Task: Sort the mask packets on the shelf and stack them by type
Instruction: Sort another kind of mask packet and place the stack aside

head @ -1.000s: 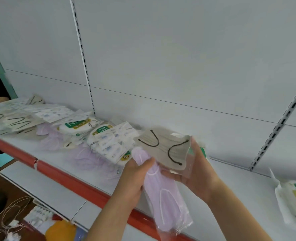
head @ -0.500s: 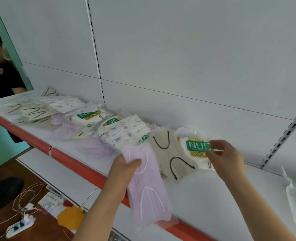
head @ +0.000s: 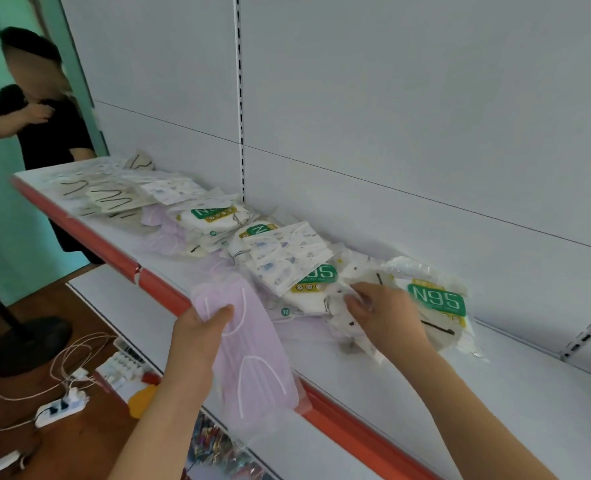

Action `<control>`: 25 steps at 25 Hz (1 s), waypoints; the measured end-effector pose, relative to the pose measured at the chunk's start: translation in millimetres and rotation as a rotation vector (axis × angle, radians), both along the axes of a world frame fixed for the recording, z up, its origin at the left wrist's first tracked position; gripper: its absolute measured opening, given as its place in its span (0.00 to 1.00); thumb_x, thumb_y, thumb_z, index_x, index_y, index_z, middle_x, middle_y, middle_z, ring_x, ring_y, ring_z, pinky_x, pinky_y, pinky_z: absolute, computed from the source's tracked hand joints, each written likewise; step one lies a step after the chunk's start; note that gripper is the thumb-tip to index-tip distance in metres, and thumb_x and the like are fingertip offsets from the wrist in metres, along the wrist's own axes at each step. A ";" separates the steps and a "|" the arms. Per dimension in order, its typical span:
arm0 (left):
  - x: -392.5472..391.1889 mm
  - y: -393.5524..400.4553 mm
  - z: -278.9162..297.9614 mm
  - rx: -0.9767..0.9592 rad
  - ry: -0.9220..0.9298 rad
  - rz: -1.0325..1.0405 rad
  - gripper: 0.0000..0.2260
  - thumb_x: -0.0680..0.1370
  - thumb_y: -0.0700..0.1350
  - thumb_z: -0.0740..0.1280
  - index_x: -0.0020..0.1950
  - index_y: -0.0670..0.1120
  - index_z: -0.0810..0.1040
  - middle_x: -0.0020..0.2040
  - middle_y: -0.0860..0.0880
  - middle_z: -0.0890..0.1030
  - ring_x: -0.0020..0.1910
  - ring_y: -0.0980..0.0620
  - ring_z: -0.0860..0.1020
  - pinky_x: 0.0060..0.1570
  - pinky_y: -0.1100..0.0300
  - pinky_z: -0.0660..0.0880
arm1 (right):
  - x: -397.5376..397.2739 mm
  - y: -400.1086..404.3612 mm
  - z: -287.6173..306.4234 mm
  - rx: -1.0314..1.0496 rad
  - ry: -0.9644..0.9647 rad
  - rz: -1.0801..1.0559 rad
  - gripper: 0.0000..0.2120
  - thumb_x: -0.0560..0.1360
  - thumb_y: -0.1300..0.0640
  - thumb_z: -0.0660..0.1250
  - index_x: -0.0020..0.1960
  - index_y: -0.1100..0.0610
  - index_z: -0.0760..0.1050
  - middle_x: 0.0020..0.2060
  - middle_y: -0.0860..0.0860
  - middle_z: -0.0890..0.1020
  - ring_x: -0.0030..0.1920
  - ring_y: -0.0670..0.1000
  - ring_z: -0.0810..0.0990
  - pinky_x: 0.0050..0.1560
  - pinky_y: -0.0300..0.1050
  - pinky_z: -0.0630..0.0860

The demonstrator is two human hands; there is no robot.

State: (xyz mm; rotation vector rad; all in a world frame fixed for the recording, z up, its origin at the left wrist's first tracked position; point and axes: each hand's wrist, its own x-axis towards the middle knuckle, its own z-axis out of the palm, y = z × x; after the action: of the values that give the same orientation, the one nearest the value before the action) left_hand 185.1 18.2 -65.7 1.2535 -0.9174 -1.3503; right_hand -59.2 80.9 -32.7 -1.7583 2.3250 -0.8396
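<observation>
white shelf with a red edge is holding many mask packets. left hand is gripping a purple mask packet over the edge, thumb on top. right hand is pinching a spotted packet lying beside the n95 packet.

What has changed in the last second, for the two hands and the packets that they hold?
The right hand let go of the beige packet with black loops; it now lies on the shelf under an N95 packet. That hand has moved to a patterned packet beside it. The left hand still holds the lilac packet, now over the shelf's red edge. The other packets lie as before.
</observation>
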 end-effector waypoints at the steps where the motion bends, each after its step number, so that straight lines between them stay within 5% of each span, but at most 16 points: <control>1: -2.9 0.8 -0.1 0.002 0.018 -0.018 0.07 0.78 0.38 0.71 0.47 0.51 0.80 0.47 0.49 0.83 0.46 0.49 0.80 0.46 0.57 0.75 | -8.6 6.0 5.0 -0.045 -0.173 -0.009 0.16 0.80 0.50 0.64 0.35 0.53 0.73 0.27 0.47 0.72 0.33 0.51 0.73 0.33 0.40 0.66; 3: -13.0 2.6 3.0 0.017 0.061 -0.073 0.06 0.77 0.38 0.71 0.48 0.49 0.81 0.47 0.47 0.85 0.46 0.47 0.81 0.50 0.54 0.76 | -23.4 18.5 18.6 -0.182 -0.687 0.015 0.14 0.79 0.50 0.67 0.39 0.55 0.79 0.32 0.54 0.80 0.35 0.50 0.77 0.39 0.45 0.75; 5: -26.8 5.2 6.3 0.067 0.109 -0.163 0.05 0.77 0.38 0.71 0.50 0.47 0.83 0.47 0.45 0.86 0.46 0.45 0.82 0.50 0.51 0.78 | -41.9 31.4 29.2 -0.279 -1.114 0.045 0.13 0.81 0.52 0.65 0.52 0.60 0.83 0.47 0.56 0.86 0.47 0.51 0.84 0.51 0.49 0.81; 7: -40.4 9.2 6.9 0.122 0.136 -0.245 0.06 0.77 0.40 0.71 0.53 0.46 0.83 0.47 0.44 0.86 0.45 0.43 0.82 0.45 0.51 0.78 | -66.9 45.7 31.0 -0.340 -1.376 -0.029 0.15 0.82 0.53 0.62 0.61 0.62 0.80 0.55 0.57 0.85 0.57 0.54 0.83 0.60 0.51 0.77; 10: -56.8 15.0 6.5 0.121 0.085 -0.270 0.05 0.78 0.40 0.70 0.54 0.45 0.81 0.48 0.43 0.85 0.46 0.42 0.82 0.44 0.51 0.76 | -102.1 69.1 11.5 -0.374 -1.485 -0.222 0.18 0.81 0.56 0.60 0.64 0.67 0.76 0.56 0.61 0.82 0.59 0.63 0.80 0.57 0.55 0.76; 13: -58.9 13.6 8.5 0.105 0.070 -0.233 0.05 0.78 0.39 0.69 0.53 0.44 0.81 0.49 0.43 0.84 0.44 0.44 0.81 0.45 0.53 0.76 | -114.1 82.3 -1.0 -0.402 -1.266 -0.517 0.18 0.80 0.56 0.56 0.63 0.65 0.76 0.64 0.63 0.78 0.59 0.62 0.78 0.53 0.53 0.75; 15: -47.3 9.8 12.1 0.112 0.076 -0.192 0.05 0.78 0.40 0.69 0.53 0.45 0.81 0.47 0.44 0.84 0.43 0.44 0.81 0.44 0.52 0.76 | -104.9 81.2 8.9 -0.456 -0.892 -0.738 0.18 0.82 0.55 0.53 0.67 0.58 0.73 0.69 0.55 0.74 0.66 0.58 0.73 0.60 0.49 0.69; 18: -13.7 1.9 15.4 0.093 0.130 -0.054 0.06 0.78 0.38 0.69 0.53 0.46 0.80 0.47 0.46 0.83 0.44 0.46 0.81 0.44 0.55 0.76 | -60.2 76.0 38.6 -0.759 -0.197 -0.716 0.20 0.81 0.65 0.54 0.72 0.58 0.68 0.73 0.55 0.66 0.72 0.54 0.65 0.66 0.47 0.65; 21: 21.2 -2.7 11.5 0.090 0.141 0.070 0.08 0.79 0.37 0.68 0.57 0.44 0.78 0.46 0.46 0.82 0.42 0.48 0.79 0.40 0.58 0.73 | -4.9 46.2 41.3 -0.799 0.185 -0.284 0.20 0.75 0.71 0.60 0.63 0.57 0.76 0.63 0.53 0.76 0.61 0.54 0.74 0.59 0.48 0.72; 25: 53.4 -3.6 -0.5 0.119 0.141 0.131 0.10 0.79 0.39 0.68 0.61 0.43 0.78 0.53 0.42 0.82 0.49 0.43 0.80 0.51 0.53 0.76 | 65.6 -19.7 -12.4 -0.221 0.505 0.498 0.18 0.70 0.55 0.73 0.59 0.51 0.80 0.55 0.48 0.82 0.55 0.55 0.81 0.54 0.50 0.77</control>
State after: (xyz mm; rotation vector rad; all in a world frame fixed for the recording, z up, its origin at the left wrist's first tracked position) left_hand 238.5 14.7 -66.2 1.2685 -0.6543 -1.3862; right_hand 6.3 61.3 -45.1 -2.7513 1.9118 -0.6344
